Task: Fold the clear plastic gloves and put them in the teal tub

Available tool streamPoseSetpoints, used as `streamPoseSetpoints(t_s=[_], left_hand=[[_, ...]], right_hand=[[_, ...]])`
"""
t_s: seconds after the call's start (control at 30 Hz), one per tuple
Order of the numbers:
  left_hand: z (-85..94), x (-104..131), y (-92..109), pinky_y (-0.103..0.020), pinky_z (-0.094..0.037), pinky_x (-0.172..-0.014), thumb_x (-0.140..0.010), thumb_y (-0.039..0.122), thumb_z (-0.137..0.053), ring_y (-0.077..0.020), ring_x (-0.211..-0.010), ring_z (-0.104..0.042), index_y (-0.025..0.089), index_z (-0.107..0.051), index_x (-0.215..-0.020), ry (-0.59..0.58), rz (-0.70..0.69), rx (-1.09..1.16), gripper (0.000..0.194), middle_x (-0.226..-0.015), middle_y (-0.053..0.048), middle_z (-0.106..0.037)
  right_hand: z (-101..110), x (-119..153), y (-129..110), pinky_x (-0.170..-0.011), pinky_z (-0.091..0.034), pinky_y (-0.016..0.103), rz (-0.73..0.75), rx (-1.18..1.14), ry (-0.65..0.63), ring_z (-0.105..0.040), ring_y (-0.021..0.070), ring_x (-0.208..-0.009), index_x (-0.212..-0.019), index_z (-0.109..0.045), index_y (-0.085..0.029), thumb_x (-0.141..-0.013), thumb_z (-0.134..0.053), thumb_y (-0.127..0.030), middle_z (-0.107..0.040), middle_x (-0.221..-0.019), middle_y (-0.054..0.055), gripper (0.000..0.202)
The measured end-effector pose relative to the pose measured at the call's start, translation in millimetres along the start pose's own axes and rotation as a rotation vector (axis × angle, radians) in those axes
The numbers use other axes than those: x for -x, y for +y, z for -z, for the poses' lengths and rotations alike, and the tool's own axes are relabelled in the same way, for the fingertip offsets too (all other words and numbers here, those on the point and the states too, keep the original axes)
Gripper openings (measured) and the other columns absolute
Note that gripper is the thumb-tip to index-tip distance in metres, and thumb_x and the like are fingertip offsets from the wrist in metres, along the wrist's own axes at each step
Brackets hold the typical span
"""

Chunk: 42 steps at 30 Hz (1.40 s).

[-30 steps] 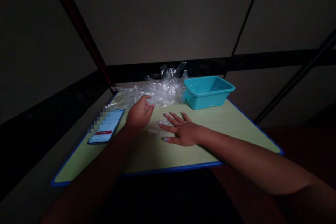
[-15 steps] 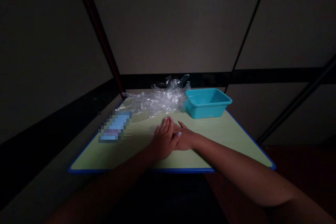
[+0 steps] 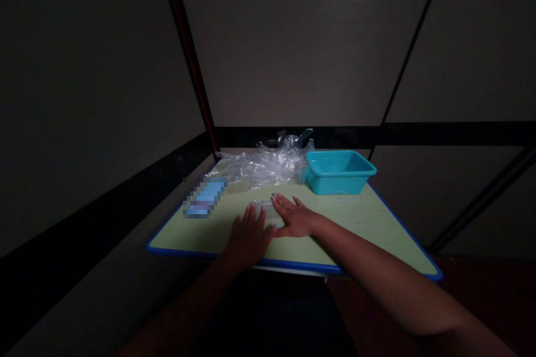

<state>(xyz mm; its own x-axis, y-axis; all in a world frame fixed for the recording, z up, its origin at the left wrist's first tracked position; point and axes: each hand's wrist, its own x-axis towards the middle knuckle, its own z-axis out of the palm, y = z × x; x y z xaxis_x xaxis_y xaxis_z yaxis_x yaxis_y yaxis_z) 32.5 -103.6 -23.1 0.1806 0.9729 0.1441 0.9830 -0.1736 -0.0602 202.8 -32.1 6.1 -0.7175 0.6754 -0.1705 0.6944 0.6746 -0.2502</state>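
Observation:
My left hand [image 3: 249, 237] lies palm down on the pale green tabletop [image 3: 355, 231], fingers spread and pointing away from me. Just to its right, my right hand [image 3: 295, 218] rests flat with its fingers apart, and the two thumbs are close together. A small clear plastic piece [image 3: 264, 208] lies flat between the fingertips, partly under the hands. Beyond them spreads a crumpled heap of clear plastic bags [image 3: 268, 167]. Neither hand is closed round anything.
A turquoise plastic basin [image 3: 340, 183] stands at the back right of the table. At the left lies a pixelated blue, flat object [image 3: 206, 197]. The table has a blue edge, and dark-banded wall panels rise behind it and at the left.
My hands, overlapping before, have moved apart; the left one has slid left off the right. The small clear plastic piece now shows between them. The whole view has shifted slightly.

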Motion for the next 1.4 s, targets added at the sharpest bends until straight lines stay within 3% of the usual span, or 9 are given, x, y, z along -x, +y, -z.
streamPoseSetpoints(t_s=[0.17,0.3,0.57,0.67,0.77,1.07,1.17,1.3,1.4], left_hand=[[5.3,4,-15,-0.053,-0.027,-0.105,-0.094,0.048,-0.022,-0.0305,-0.138,-0.022,0.007,-0.034,-0.139,-0.060,0.041,-0.013,0.062,-0.146,-0.021,-0.029],[10.8,3,-12,-0.055,-0.023,-0.107,-0.094,0.046,-0.021,-0.0281,-0.140,-0.016,0.005,-0.027,-0.141,-0.023,0.032,-0.014,0.063,-0.150,-0.020,-0.020],[29.8,-34,47,-0.051,-0.016,-0.111,-0.094,0.047,-0.013,-0.0225,-0.141,-0.013,0.008,-0.023,-0.143,0.001,-0.123,0.190,0.063,-0.152,-0.012,-0.018],[26.5,-51,65,-0.055,-0.014,-0.110,-0.093,0.051,-0.007,-0.0236,-0.141,-0.013,0.009,-0.021,-0.144,-0.084,-0.062,0.294,0.068,-0.152,-0.012,-0.015],[17.9,-61,68,-0.056,-0.014,-0.110,-0.091,0.054,-0.005,-0.0240,-0.141,-0.014,0.009,-0.018,-0.145,-0.123,0.016,0.349,0.071,-0.152,-0.012,-0.014],[4.6,-51,25,-0.050,-0.019,-0.110,-0.094,0.048,-0.016,-0.0226,-0.140,-0.018,0.012,-0.030,-0.141,-0.084,-0.024,0.140,0.061,-0.150,-0.015,-0.023],[4.0,-45,4,-0.053,-0.022,-0.107,-0.094,0.047,-0.017,-0.0234,-0.140,-0.017,0.014,-0.027,-0.142,-0.096,0.023,0.113,0.059,-0.151,-0.014,-0.019],[3.7,-38,-24,-0.052,-0.018,-0.109,-0.094,0.047,-0.016,-0.0224,-0.140,-0.015,0.010,-0.026,-0.142,-0.142,0.119,0.124,0.061,-0.152,-0.014,-0.017],[4.7,-35,-30,-0.053,-0.018,-0.109,-0.093,0.047,-0.017,-0.0240,-0.140,-0.015,0.003,-0.025,-0.141,-0.108,0.204,0.095,0.065,-0.150,-0.018,-0.019]], right_hand=[[0,2,1,-0.110,0.000,0.051,0.020,-0.044,0.033,0.002,0.0263,-0.141,-0.147,0.001,-0.007,-0.076,-0.034,-0.076,0.004,-0.152,0.015,0.105],[2,0,9,-0.110,0.002,0.052,-0.024,-0.043,0.088,0.002,0.0248,-0.141,-0.147,0.003,-0.008,-0.082,-0.028,-0.070,0.001,-0.152,0.015,0.095],[8,2,25,-0.108,-0.002,0.056,-0.111,0.027,-0.015,0.002,0.0270,-0.140,-0.148,0.001,-0.014,-0.084,-0.040,-0.052,0.003,-0.153,0.012,0.085],[7,3,25,-0.107,-0.004,0.060,-0.094,0.067,-0.042,0.004,0.0283,-0.140,-0.148,-0.003,-0.016,-0.084,-0.041,-0.047,0.005,-0.153,0.010,0.080],[7,2,23,-0.108,-0.005,0.059,-0.109,0.092,-0.037,0.004,0.0275,-0.140,-0.148,-0.002,-0.014,-0.084,-0.040,-0.048,0.006,-0.153,0.011,0.081],[8,-1,20,-0.110,-0.002,0.054,-0.172,-0.003,-0.045,0.007,0.0253,-0.140,-0.147,0.004,-0.007,-0.078,-0.033,-0.070,0.007,-0.153,0.011,0.100],[7,-1,20,-0.109,0.001,0.054,-0.169,-0.031,-0.036,0.010,0.0256,-0.140,-0.146,0.007,-0.008,-0.074,-0.031,-0.076,0.008,-0.153,0.010,0.106],[10,1,17,-0.110,0.001,0.053,-0.171,-0.050,-0.042,0.011,0.0263,-0.140,-0.146,0.008,-0.008,-0.073,-0.031,-0.078,0.009,-0.153,0.010,0.109],[12,2,15,-0.110,0.001,0.053,-0.166,-0.049,-0.038,0.009,0.0247,-0.140,-0.146,0.008,-0.007,-0.073,-0.032,-0.077,0.009,-0.152,0.010,0.109]])
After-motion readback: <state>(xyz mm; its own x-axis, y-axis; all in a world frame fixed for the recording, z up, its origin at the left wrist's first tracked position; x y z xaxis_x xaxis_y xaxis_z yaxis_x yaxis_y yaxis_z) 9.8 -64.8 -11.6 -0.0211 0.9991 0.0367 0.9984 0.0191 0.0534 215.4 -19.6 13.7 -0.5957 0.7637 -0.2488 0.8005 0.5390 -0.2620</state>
